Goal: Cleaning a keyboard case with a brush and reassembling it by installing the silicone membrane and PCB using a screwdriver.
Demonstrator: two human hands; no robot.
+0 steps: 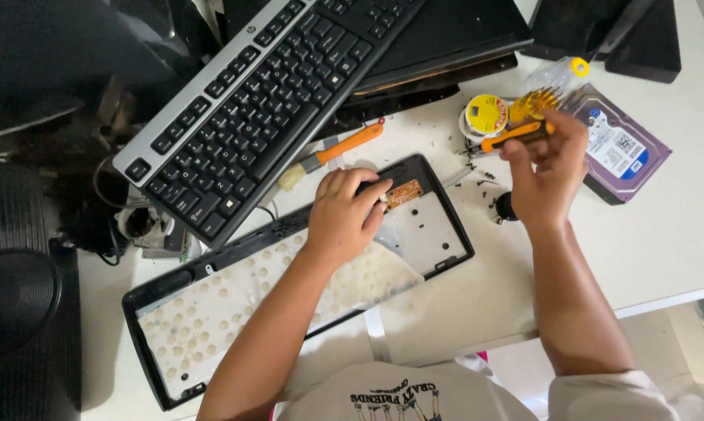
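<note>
Orange-handled screwdriver [517,134] pinched in right hand [545,173]; left hand [344,216] presses flat, fingers spread, on opened keyboard tray [444,209]. Risk: loose screws [486,184] scatter; a slip could gouge the small circuit board [403,193].

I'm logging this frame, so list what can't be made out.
Head view only:
- Small brown circuit board: partly covered by the left hand.
- Orange-handled screwdriver: its tip can't be made out against the clutter; the right hand covers part of the handle.
- Opened keyboard base: the forearm hides its middle.
</note>
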